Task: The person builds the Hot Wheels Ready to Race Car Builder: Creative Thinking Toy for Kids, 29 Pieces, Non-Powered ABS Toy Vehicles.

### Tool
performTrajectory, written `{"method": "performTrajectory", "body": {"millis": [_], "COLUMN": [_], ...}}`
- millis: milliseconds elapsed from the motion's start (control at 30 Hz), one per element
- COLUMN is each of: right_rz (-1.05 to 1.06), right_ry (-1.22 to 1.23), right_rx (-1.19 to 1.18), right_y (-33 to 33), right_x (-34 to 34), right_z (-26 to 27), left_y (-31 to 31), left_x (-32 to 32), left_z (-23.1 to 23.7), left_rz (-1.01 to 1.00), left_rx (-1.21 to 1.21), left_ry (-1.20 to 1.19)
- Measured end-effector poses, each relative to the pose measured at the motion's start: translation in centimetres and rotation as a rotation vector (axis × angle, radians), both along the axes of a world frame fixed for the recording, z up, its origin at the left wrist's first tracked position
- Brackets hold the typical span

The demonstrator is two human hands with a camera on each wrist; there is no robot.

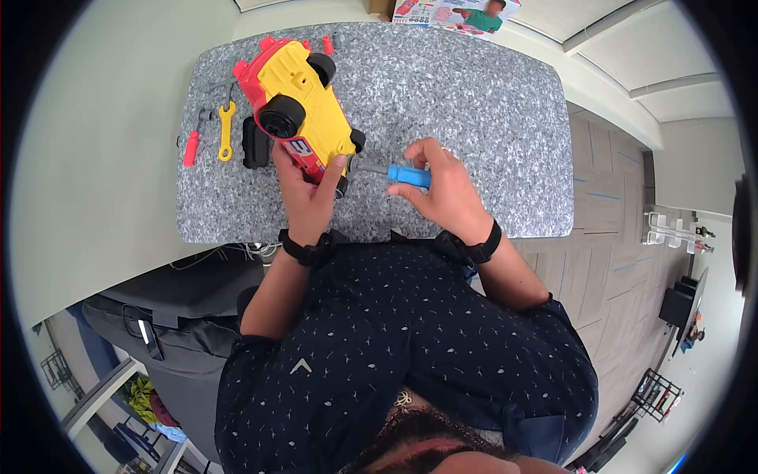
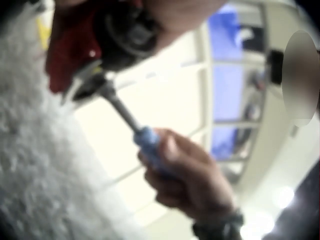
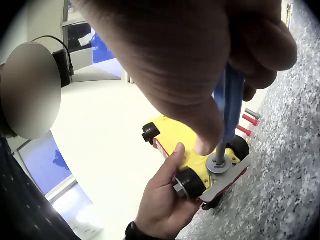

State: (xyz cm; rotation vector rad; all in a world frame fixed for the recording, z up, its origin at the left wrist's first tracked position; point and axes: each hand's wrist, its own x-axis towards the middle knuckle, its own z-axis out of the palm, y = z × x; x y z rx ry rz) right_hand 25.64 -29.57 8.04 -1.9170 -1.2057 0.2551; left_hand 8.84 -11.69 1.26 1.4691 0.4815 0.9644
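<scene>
A red toy car with a yellow underside [image 1: 310,103] and black wheels is tilted up, its underside showing. My left hand [image 1: 308,189] grips the car at its near end, thumb over the edge by the wheel. In my right hand [image 1: 450,189] is a toy screwdriver with a blue handle [image 1: 408,175] and grey shaft, held between thumb and fingers. Its tip meets a round grey fastener [image 3: 218,164] at the car's end, beside a grey bar [image 3: 227,184], in the right wrist view. The left wrist view is blurred but shows the fingers wrapped around the blue handle [image 2: 150,145].
On the speckled grey table [image 1: 474,95] lie a yellow wrench [image 1: 227,130], a red-handled tool [image 1: 192,148] and a black part [image 1: 254,143], all left of the car. Small red pieces [image 1: 328,45] lie beyond it. A printed box [image 1: 456,14] stands past the far edge.
</scene>
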Motion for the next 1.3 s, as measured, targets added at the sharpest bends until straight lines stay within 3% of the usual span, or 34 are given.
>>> {"method": "performTrajectory", "body": {"millis": [100,300,400,500,600,700,800,900,1000,1100,1300], "right_rz": [0.029,0.007,0.005,-0.022,0.01,-0.003,0.062,0.051,0.041,0.096,0.125], "right_ry": [0.034,0.04,-0.005,0.062,0.049,0.069,0.009,0.008,0.085,-0.002,0.031], "right_rx": [-0.197,-0.121,-0.31,-0.19,-0.291,-0.101,-0.138,-0.37,-0.172,-0.125,-0.304], "right_y": [0.0,0.0,0.2,0.1,0.2,0.2,0.0,0.1,0.1,0.0,-0.1], "right_x": [0.2,-0.1,0.7,-0.2,0.5,0.2,0.4,0.6,-0.1,0.0,0.0], "right_z": [-0.2,-0.3,-0.8,0.5,-0.5,-1.0,-0.7,-1.1,-0.4,-1.2,-1.5], "left_y": [-0.1,-0.2,-0.5,-0.2,-0.2,-0.2,-0.4,-0.4,-0.4,-0.3,-0.3], "left_x": [-0.1,0.0,0.0,-0.1,0.0,0.0,0.0,0.1,-0.1,-0.1,0.0], "left_z": [-0.2,-0.1,0.1,-0.2,-0.2,-0.2,0.1,0.1,0.3,0.0,-0.1], "left_rz": [-0.013,-0.007,-0.01,-0.007,-0.015,-0.021,-0.029,-0.043,-0.05,-0.044,-0.037], "left_rx": [-0.026,-0.003,-0.007,0.019,0.016,0.0,-0.025,-0.047,-0.057,0.002,0.057], "left_ry": [0.005,-0.001,-0.003,0.012,0.003,-0.005,-0.022,-0.034,-0.017,0.0,-0.015]}}
